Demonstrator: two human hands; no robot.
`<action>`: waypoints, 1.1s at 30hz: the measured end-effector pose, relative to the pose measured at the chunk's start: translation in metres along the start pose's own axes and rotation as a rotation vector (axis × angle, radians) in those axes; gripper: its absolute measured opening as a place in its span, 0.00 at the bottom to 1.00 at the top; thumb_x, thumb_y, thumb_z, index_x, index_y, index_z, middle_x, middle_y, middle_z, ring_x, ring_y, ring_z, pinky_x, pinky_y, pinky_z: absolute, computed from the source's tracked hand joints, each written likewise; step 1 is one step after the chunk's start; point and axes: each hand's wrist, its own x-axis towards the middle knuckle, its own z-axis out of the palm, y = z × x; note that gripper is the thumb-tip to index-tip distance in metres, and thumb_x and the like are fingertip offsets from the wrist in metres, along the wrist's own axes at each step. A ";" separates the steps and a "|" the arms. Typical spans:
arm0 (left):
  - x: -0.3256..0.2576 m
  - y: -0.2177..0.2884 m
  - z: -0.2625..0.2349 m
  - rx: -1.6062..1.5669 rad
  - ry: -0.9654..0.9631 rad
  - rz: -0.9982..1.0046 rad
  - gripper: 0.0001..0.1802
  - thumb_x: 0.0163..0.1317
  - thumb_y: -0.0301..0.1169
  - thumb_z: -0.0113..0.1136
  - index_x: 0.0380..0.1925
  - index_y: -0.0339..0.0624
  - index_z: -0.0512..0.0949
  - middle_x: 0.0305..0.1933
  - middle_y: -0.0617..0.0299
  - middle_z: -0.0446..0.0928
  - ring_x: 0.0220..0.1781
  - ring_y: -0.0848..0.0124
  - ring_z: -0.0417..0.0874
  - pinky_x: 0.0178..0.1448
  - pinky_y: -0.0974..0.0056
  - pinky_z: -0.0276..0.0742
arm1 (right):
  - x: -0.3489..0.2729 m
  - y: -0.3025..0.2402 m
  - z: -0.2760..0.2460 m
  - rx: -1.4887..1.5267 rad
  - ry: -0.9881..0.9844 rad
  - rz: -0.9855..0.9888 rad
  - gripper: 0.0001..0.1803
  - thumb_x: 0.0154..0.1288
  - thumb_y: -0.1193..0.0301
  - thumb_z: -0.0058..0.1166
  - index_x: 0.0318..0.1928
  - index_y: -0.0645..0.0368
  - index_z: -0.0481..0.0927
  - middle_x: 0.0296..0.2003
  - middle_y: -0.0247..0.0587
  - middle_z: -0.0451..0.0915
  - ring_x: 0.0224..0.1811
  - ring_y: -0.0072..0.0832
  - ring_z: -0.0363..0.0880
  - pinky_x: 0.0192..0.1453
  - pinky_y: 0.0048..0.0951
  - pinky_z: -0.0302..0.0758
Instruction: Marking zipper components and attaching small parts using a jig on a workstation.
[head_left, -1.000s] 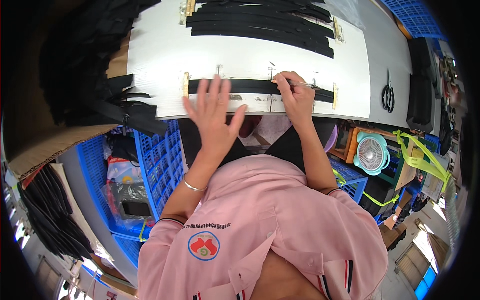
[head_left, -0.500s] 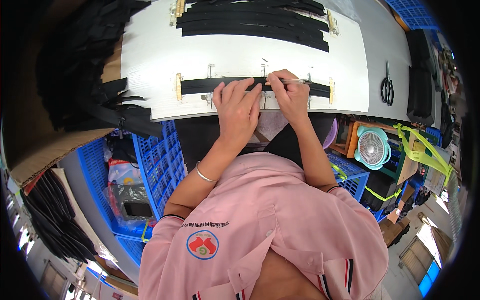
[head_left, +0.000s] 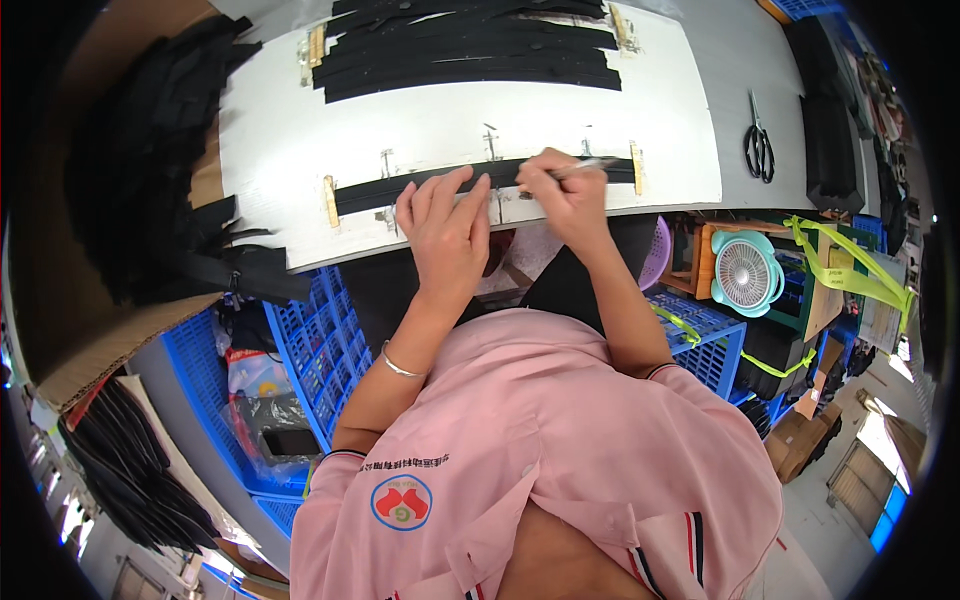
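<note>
Pen hand just scooted away from the holding hand
Right hand (head_left: 570,205) had the pen (head_left: 590,166) pinched and, versus half a second earlier, had slid toward 4 o'clock, near the lower edge of the black strip (head_left: 380,193). Left hand (head_left: 445,225), at its 9 o'clock, gripped nothing, fingers resting on the strip. I'd guess one stroke was finishing, but the tip was too blurry to tell. Strip lay across the white board (head_left: 655,110), 12 o'clock from the wearer. Farther out: stacked strips (head_left: 470,72) at 12, scissors (head_left: 759,152) on the grey counter (head_left: 735,60) between 2 and 3, dark heap (head_left: 140,190) at 9.
</note>
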 end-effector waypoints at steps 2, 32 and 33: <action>0.001 0.002 -0.002 0.015 -0.012 -0.009 0.14 0.61 0.24 0.67 0.47 0.48 0.88 0.53 0.63 0.83 0.58 0.62 0.78 0.73 0.50 0.60 | -0.004 -0.007 -0.023 0.180 0.119 0.119 0.09 0.70 0.77 0.55 0.33 0.67 0.84 0.29 0.37 0.85 0.31 0.19 0.82 0.35 0.22 0.76; 0.042 0.058 0.075 -0.150 -0.092 0.107 0.10 0.53 0.28 0.74 0.37 0.44 0.87 0.48 0.64 0.83 0.54 0.62 0.78 0.65 0.55 0.64 | -0.006 0.047 -0.063 -0.074 0.251 0.132 0.09 0.70 0.69 0.60 0.35 0.62 0.86 0.29 0.39 0.86 0.24 0.31 0.84 0.30 0.30 0.76; 0.041 0.059 0.075 -0.143 -0.086 0.098 0.10 0.53 0.28 0.74 0.37 0.44 0.87 0.48 0.64 0.83 0.54 0.62 0.78 0.65 0.55 0.64 | -0.008 0.046 -0.066 -0.068 0.240 0.129 0.09 0.70 0.69 0.60 0.35 0.62 0.86 0.29 0.39 0.86 0.24 0.31 0.84 0.30 0.30 0.76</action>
